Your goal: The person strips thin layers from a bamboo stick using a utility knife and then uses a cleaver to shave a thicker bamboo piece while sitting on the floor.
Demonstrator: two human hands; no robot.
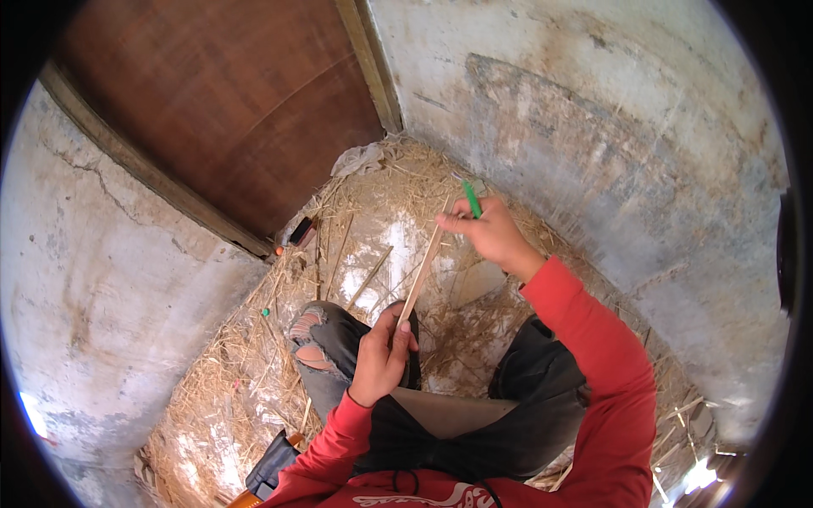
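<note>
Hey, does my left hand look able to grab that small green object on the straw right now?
Probably not: the left hand grasps the wooden strip, and the bent left knee lies between that hand and the small green object.

The whitish left wall [102,254] was stained and cracked, the right wall [593,127] patchy and flaking. Far left, a reddish-brown panel [220,102] stood within a wooden frame [370,63]. Straw [212,372] littered the floor [395,245]; bright light [699,476] glared near right.
</note>
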